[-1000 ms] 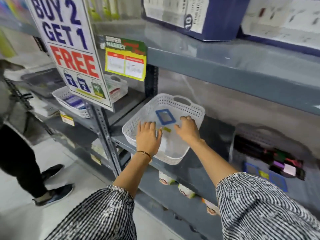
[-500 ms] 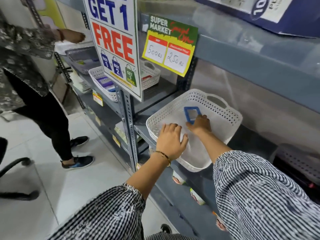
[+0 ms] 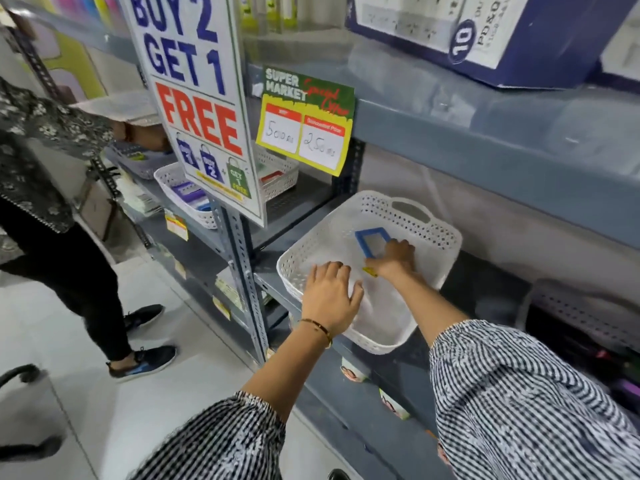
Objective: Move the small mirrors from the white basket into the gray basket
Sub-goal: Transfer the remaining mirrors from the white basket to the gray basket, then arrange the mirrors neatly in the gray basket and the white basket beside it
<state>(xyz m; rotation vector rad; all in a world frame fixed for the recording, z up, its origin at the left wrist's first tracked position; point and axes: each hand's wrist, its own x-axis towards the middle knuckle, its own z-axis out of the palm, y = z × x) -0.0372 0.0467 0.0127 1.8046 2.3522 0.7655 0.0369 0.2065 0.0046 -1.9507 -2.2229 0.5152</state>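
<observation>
A white perforated basket sits on the grey shelf, nearly empty. A small blue-framed mirror lies flat on its floor toward the back. My right hand reaches into the basket, its curled fingers closed over the mirror's near right end. A small yellow piece peeks out beside that wrist. My left hand lies flat with fingers spread on the basket's near left rim. The gray basket stands to the right on the same shelf, its contents dark and blurred.
A large "BUY 2 GET 1 FREE" sign hangs on the shelf upright left of the basket. Another person stands at the left, reaching to further baskets. A blue box sits on the shelf above.
My right hand has moved from the basket's right side onto the blue mirror and closed on its near end. My left hand stays at the near rim. The view swung left.
</observation>
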